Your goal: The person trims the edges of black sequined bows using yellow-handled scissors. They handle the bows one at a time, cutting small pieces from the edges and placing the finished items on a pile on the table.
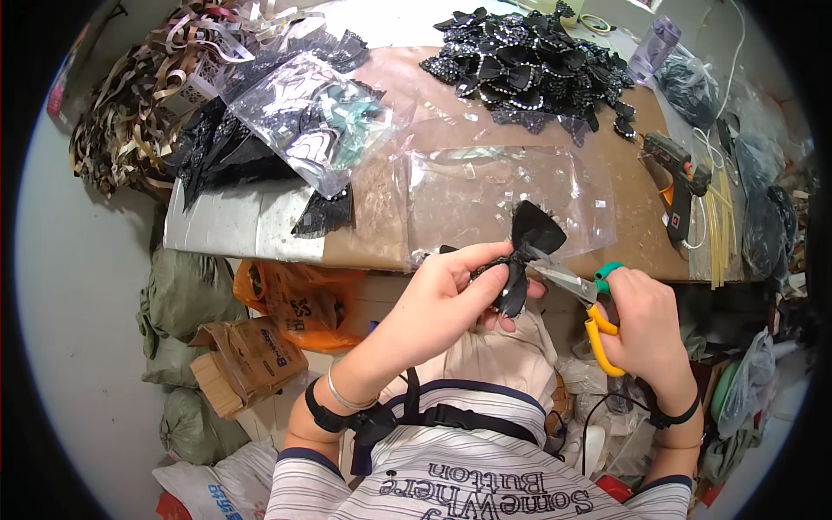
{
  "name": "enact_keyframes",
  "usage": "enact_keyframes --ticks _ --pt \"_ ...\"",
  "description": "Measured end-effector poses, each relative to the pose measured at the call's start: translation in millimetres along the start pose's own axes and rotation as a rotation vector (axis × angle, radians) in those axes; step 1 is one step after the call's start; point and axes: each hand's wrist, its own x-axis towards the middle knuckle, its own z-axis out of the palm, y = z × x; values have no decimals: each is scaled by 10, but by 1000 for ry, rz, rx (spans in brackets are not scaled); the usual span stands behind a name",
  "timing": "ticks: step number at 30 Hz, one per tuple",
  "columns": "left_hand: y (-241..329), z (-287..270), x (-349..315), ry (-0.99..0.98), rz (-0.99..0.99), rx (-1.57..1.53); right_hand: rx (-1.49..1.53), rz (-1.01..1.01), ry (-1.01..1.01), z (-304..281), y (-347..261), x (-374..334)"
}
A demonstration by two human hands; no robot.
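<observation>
Cluttered workshop floor shows below the brown worktop (390, 234), with an orange plastic bag (299, 299) and a torn cardboard box (247, 355) beside the person's knees. Nearest the body, the left hand (442, 303) is closed around a black fabric bow (524, 251), pinching it at its gathered middle just off the table's front edge. The right hand (646, 325) is curled through the yellow loops of a pair of scissors (576, 290), whose blades sit at the bow's centre, touching or just beside it. A good cut here probably means keeping the pinch tight, letting only the blade tips work, and holding the bow's wings away from the edges so only loose ends get trimmed. Behind the bow lies a clear plastic bag (503, 195). To the right rests a glue gun (680, 178) with pale glue sticks (719, 225) alongside. Farther back, a pile of finished black bows (529, 61) covers the table's far end, and tangled ribbon scraps (147, 95) heap at far left.
</observation>
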Motion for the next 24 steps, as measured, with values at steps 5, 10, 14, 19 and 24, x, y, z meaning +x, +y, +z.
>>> enact_keyframes --ticks 5,10,14,19,24 --pt "-49 38 -10 34 53 47 9 -57 -19 -45 48 25" --pt "-44 22 -14 -3 5 71 -39 -75 -3 -39 28 25" --pt "7 69 -31 5 25 110 24 -61 -63 -31 26 25" --pt "-1 36 -24 -34 58 105 157 -14 -192 -41 4 6" --pt "28 28 -11 -50 58 118 294 34 -173 28 24 -33"
